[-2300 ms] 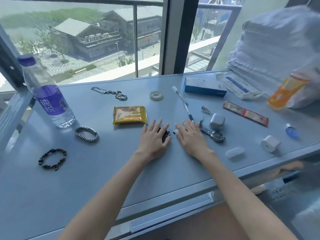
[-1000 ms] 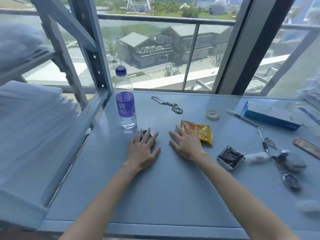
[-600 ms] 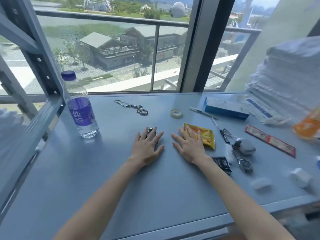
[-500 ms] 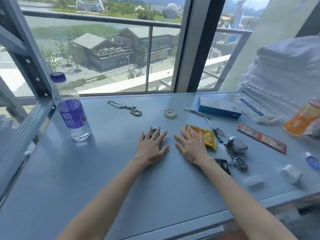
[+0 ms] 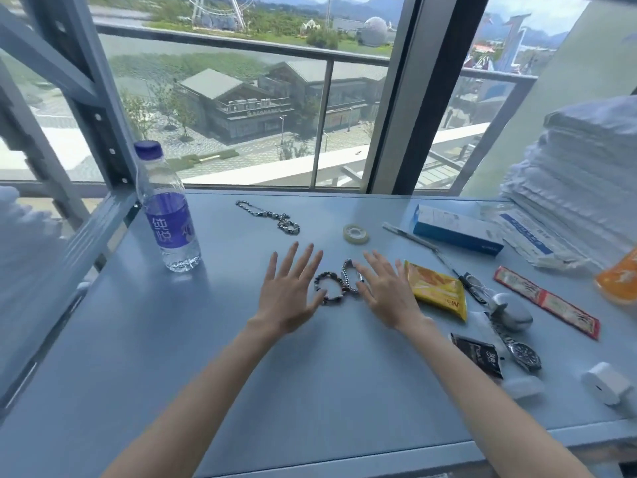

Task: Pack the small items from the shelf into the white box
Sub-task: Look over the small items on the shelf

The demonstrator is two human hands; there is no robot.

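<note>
Well, the left hand [image 5: 289, 294] and right hand [image 5: 387, 293], empty fingers spread, are flanking a dark beaded bracelet [image 5: 328, 289] and a silver chain-link bracelet [image 5: 349, 277] lying on the blue-grey metal shelf [image 5: 241, 391]; packing is looking barely begun, white box unseen.

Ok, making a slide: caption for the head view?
Open left hand and right hand flank a beaded bracelet and chain bracelet on the grey shelf.

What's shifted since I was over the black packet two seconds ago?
The beaded bracelet and the metal bracelet were slid from the left of the shelf to its middle, side by side. Left hand and right hand have parted, uncovering them, holding nothing. Bottle, chain and tape roll stayed put.
</note>
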